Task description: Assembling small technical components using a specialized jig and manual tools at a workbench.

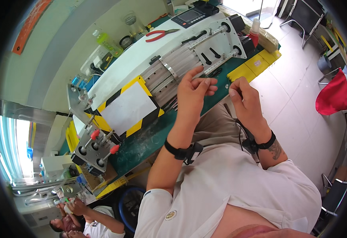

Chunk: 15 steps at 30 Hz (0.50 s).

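At the near edge of the bench (137, 150), two bare hands face each other, well apart from the pliers. Left grip (196, 86): fingers bent, thumb drawn toward them; whether it holds anything cannot be told. Right grip (243, 93): fingers curled toward the thumb; its contents, if any, likewise cannot be told. Beside the left grip lies the machine (135, 59), set lengthwise on the bench, with metal rails (157, 81) and two black levers (206, 58) near the fingertips. Along the rails sits a white sheet (129, 107) bordered in yellow and black; beyond it stand red knobs (114, 149). On the machine's white top rest red-handled pliers (156, 37), near a control panel (190, 16). Behind the machine stands a green bottle (109, 44).
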Each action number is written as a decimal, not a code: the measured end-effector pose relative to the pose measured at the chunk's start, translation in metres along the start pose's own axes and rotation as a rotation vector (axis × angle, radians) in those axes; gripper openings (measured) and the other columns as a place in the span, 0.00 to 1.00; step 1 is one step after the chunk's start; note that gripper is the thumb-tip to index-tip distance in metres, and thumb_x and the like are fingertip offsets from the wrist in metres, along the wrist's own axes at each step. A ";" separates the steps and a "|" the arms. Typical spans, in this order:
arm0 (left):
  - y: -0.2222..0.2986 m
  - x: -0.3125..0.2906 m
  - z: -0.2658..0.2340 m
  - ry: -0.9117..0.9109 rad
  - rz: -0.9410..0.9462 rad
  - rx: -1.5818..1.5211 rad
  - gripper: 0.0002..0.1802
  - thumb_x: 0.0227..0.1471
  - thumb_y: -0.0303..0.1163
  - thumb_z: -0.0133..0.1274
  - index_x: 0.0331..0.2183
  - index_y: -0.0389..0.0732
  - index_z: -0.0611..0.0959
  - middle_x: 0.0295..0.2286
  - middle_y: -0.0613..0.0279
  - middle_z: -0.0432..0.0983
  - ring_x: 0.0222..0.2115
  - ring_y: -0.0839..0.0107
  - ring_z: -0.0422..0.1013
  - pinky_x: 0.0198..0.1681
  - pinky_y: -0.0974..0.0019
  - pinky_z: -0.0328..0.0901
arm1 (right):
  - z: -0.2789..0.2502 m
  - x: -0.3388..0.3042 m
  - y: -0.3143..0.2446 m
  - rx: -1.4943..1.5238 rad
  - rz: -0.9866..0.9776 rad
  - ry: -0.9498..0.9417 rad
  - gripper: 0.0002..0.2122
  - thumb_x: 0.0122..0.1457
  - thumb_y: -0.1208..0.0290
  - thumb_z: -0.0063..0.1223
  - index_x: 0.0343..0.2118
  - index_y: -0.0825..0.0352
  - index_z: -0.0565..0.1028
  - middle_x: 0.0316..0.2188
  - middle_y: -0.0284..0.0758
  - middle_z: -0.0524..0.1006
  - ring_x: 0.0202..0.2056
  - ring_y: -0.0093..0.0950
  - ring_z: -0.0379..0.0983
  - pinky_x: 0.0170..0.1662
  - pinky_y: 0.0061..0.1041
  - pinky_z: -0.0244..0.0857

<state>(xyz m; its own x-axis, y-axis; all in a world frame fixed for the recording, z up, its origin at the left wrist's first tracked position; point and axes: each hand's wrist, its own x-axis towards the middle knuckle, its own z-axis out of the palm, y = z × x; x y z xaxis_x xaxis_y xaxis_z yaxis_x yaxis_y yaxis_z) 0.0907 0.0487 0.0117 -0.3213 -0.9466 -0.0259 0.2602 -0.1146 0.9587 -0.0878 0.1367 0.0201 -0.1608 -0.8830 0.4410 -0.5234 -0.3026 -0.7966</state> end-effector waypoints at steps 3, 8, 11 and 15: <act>0.006 -0.017 -0.025 -0.132 -0.214 -0.095 0.31 0.69 0.22 0.58 0.69 0.26 0.70 0.42 0.48 0.89 0.38 0.69 0.84 0.45 0.68 0.78 | -0.003 -0.005 -0.002 0.050 0.035 -0.036 0.03 0.71 0.79 0.55 0.39 0.69 0.72 0.27 0.38 0.73 0.27 0.33 0.71 0.34 0.32 0.66; 0.011 -0.029 -0.026 -0.079 -0.158 0.068 0.31 0.68 0.22 0.58 0.68 0.25 0.72 0.42 0.50 0.89 0.39 0.69 0.85 0.45 0.68 0.79 | 0.003 -0.008 0.002 0.154 0.037 -0.094 0.03 0.72 0.79 0.54 0.39 0.68 0.72 0.27 0.35 0.72 0.27 0.27 0.68 0.33 0.28 0.64; 0.000 -0.008 -0.014 -0.058 -0.065 0.120 0.30 0.68 0.21 0.59 0.67 0.26 0.74 0.42 0.49 0.89 0.39 0.68 0.85 0.45 0.67 0.79 | 0.013 -0.006 0.001 0.135 -0.011 -0.087 0.03 0.72 0.78 0.54 0.40 0.68 0.72 0.27 0.34 0.71 0.27 0.25 0.66 0.34 0.27 0.63; -0.009 0.016 -0.001 -0.036 0.010 0.164 0.30 0.66 0.20 0.59 0.67 0.26 0.74 0.41 0.48 0.90 0.39 0.68 0.85 0.45 0.67 0.80 | 0.013 -0.014 -0.004 0.148 -0.001 -0.104 0.03 0.72 0.78 0.53 0.40 0.68 0.72 0.28 0.34 0.71 0.28 0.25 0.66 0.34 0.27 0.64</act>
<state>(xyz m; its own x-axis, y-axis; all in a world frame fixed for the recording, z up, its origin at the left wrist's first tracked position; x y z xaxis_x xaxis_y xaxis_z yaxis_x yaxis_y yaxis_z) 0.0840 0.0339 0.0027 -0.3529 -0.9356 -0.0089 0.1126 -0.0519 0.9923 -0.0727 0.1450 0.0116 -0.0688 -0.9127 0.4029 -0.3931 -0.3464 -0.8518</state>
